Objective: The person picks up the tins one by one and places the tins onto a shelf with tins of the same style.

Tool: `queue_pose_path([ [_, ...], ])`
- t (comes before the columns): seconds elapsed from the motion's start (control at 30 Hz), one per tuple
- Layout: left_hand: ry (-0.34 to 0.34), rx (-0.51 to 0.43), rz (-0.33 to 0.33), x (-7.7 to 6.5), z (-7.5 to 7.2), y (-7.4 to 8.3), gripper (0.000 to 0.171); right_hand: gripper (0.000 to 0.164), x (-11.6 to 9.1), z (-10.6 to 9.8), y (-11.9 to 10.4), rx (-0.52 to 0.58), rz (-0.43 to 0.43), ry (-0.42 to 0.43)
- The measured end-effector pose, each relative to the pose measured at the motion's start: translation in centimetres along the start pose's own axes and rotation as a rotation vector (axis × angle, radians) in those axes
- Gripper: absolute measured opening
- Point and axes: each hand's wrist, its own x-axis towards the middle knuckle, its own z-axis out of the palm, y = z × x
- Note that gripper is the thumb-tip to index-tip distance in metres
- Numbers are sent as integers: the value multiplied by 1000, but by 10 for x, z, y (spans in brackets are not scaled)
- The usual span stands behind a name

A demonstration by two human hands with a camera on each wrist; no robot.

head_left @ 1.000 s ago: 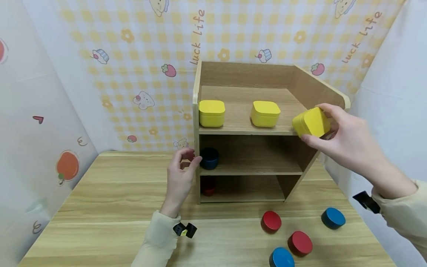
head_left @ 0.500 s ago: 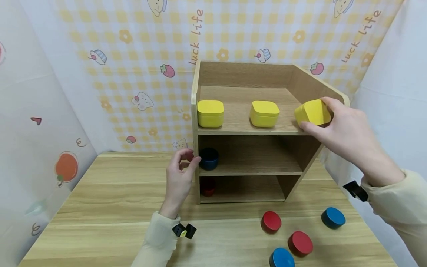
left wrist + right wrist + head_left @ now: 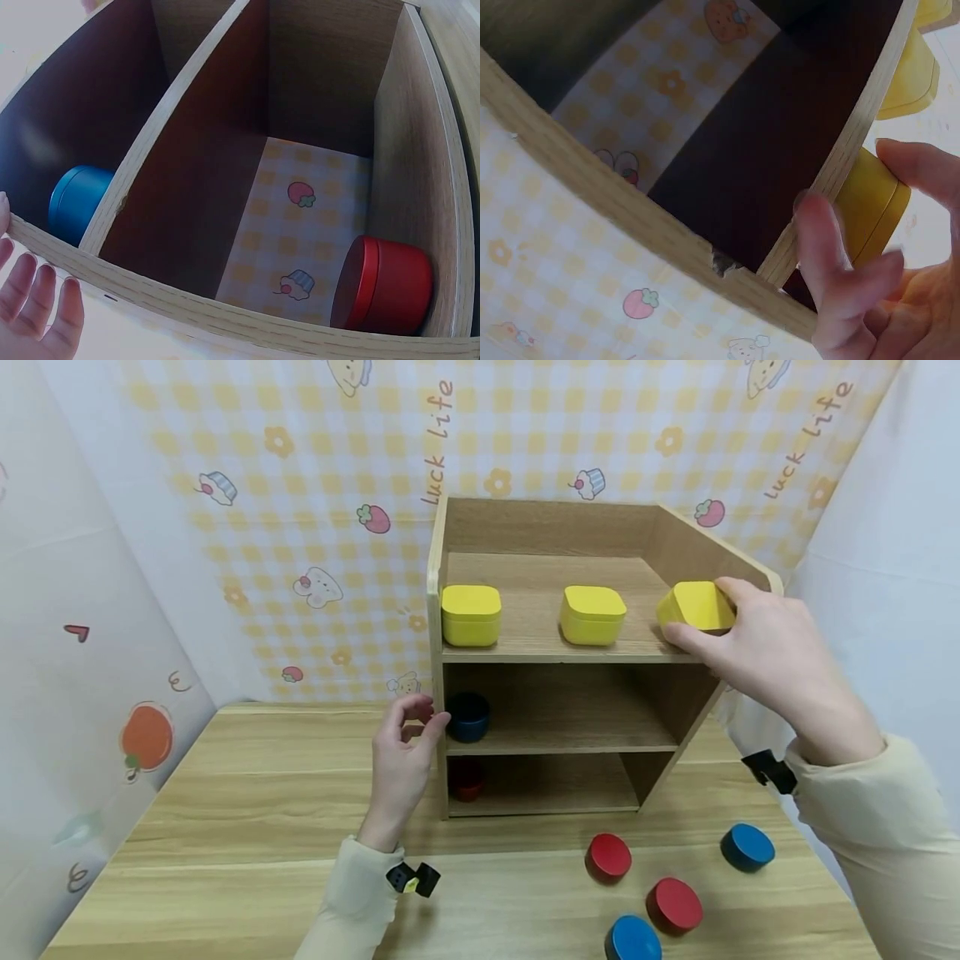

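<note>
My right hand (image 3: 772,652) grips a yellow rounded box (image 3: 697,606) at the right end of the top shelf. The box is tilted; its underside is hidden in the head view, and in the right wrist view the box (image 3: 870,206) is beside the board's edge. Two like boxes, a left one (image 3: 471,616) and a middle one (image 3: 592,615), stand upright on that shelf. My left hand (image 3: 405,752) is at the left side panel of the wooden shelf unit (image 3: 562,656), fingers loosely bent, thumb by the front edge.
A blue round tin (image 3: 79,202) stands in the middle compartment, at its left. Below it is a red round tin (image 3: 382,285). On the table (image 3: 262,827) in front lie two red tins (image 3: 608,858) and two blue tins (image 3: 747,847). Patterned cloth (image 3: 315,527) hangs behind.
The yellow box in my right hand has moved up and slightly back onto the top shelf's right end and tips less sideways. My left hand has stayed in place.
</note>
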Motion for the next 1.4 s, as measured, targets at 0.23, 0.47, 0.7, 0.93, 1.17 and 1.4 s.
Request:
queue_pose_path([
  [0.23,3,9,-5,0,0,-1,23,57,2,2,-2,10,8,7],
  [0.47,3,6,-5,0,1,1,23,49,3,6,-5,-29,3,47],
  [0.7,0,-3,4,0,1,1,23,52,-1,2,-6,-70,36,38],
  [0.93,1,3,-2,0,1,-2,23,55,0,-3,-11,-97,27,7],
  [1.17,-3,7,12,0,1,-2,23,52,-2,-1,-9,-86,0,7],
  [1.4,2,4,16,0,1,-2,22,50,-10,8,-7,-20,6,126],
])
